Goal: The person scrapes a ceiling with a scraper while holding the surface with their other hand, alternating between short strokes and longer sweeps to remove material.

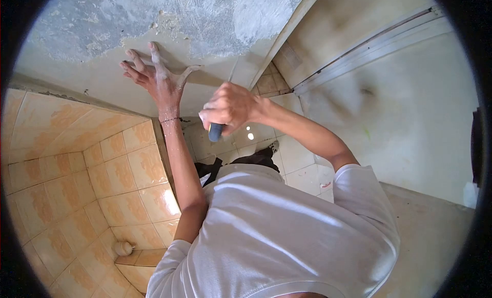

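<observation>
My left hand, dusted with white powder, rests on the wall with its fingers spread. A dark cord circles that wrist. To its right, my right hand is closed around the handle of a tool. The handle's dark blue end with a yellow edge sticks out below the fist. A thin shaft shows above the fist, close to the wall. Rough grey patches of exposed surface spread over the upper part of the wall, beside smoother pale coating.
Orange-patterned tiles line the recess at the left, where a small round whitish object sits on a ledge. Pale floor tiles lie below me. A door frame and a pale wall stand at the right.
</observation>
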